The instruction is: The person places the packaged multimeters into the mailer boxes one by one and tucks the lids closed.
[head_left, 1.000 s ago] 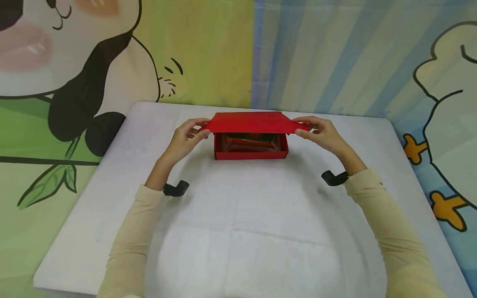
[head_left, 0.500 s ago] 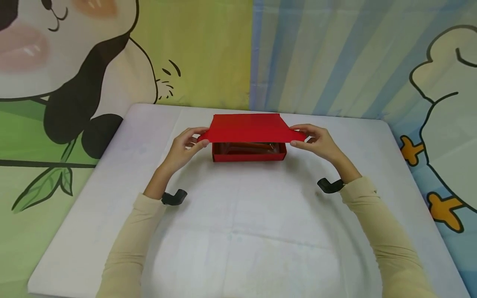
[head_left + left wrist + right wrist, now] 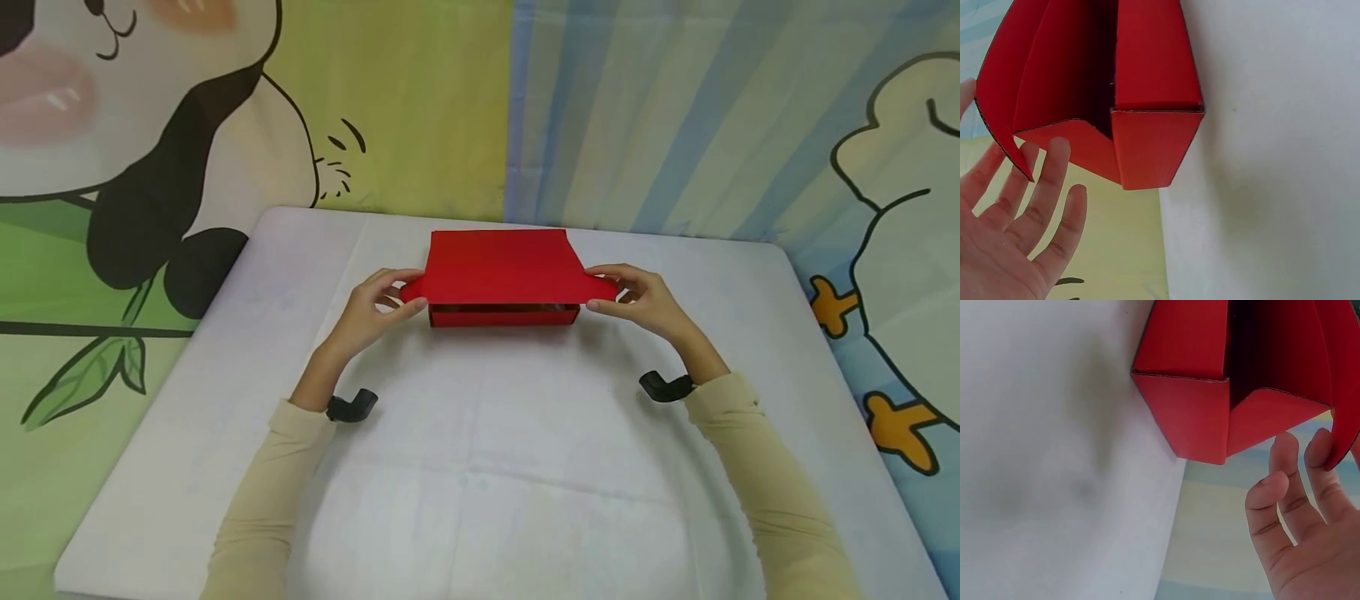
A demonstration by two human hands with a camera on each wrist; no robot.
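Note:
A red cardboard box (image 3: 504, 318) stands at the back middle of the table, its hinged lid (image 3: 502, 267) tilted low over it. Between the lid's front edge and the front wall a narrow dark gap shows; the contents are hidden in the head view. My left hand (image 3: 375, 308) pinches the lid's left front corner flap between thumb and fingers. At the opposite corner my right hand (image 3: 640, 300) grips the right flap the same way. Both wrist views look into the dark side opening, where a curved lid flap (image 3: 1007, 106) hangs beside the left fingers and another flap (image 3: 1342, 381) beside the right.
The box rests on a white-covered table (image 3: 480, 467), close to its back edge. Behind it hangs a cartoon-printed cloth (image 3: 420, 100). A black wrist mount (image 3: 352, 407) sits on the left wrist and a second black mount (image 3: 666, 387) on the right.
Both hands have swung the lid's front edge down and toward me. The orange-brown item inside the box, visible earlier, is now covered by the lid.

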